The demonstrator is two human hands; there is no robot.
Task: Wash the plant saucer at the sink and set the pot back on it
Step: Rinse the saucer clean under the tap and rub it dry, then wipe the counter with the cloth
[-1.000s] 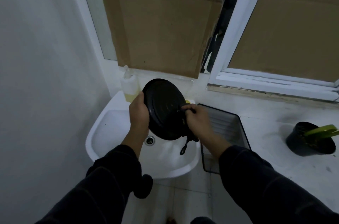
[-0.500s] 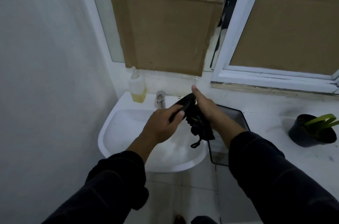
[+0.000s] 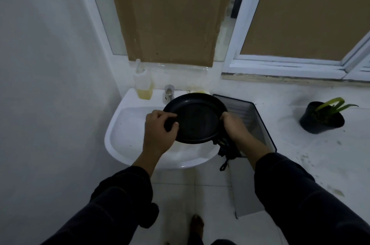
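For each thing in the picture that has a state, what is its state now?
saucer: held over the sink, face up, slightly tilted
left hand: grips the saucer's left rim
right hand: holds the saucer's right rim, with a dark cloth hanging under it
pot: upright on the counter, apart from the saucer
tap: no water seen

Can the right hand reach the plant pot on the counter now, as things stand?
Probably not at once. The right hand grips the rim of the saucer and holds a dark cloth. The pot stands apart on the counter, with nothing between; the hand must let go first.
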